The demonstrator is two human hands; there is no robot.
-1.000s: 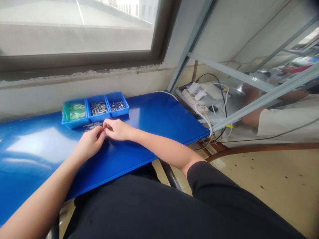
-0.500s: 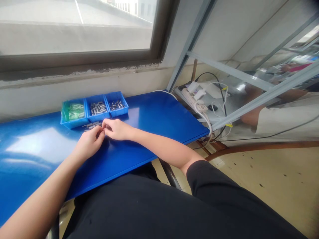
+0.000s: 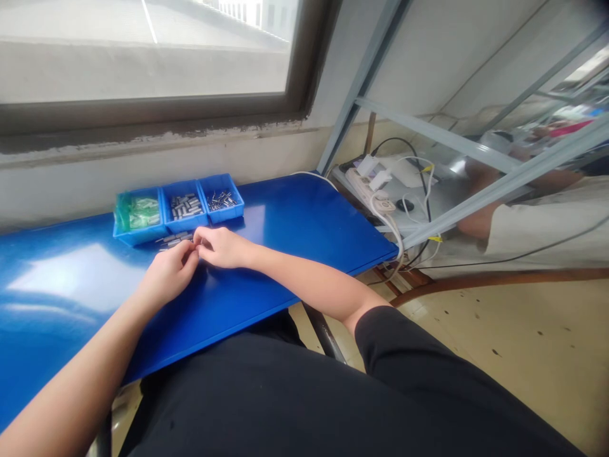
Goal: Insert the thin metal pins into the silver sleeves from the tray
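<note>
My left hand (image 3: 172, 271) and my right hand (image 3: 219, 246) meet at their fingertips above the blue table (image 3: 304, 222), both closed in a pinch. Whatever lies between the fingers is too small and hidden to make out. Just behind them, several slim metal pieces (image 3: 172, 241) lie on the table, partly covered by my fingers. Three joined blue bins stand behind these: the left bin (image 3: 137, 236) has a green bag with pale pieces, the middle bin (image 3: 188, 223) short metal cylinders, the right bin (image 3: 227, 214) smaller metal pins.
Along the back run a wall and a window frame (image 3: 157, 114). A grey metal rack (image 3: 438, 130) rises at the right, with a power strip (image 3: 371, 190) and cables beyond the table's right edge. Behind the rack, a person's arm (image 3: 480, 216) shows.
</note>
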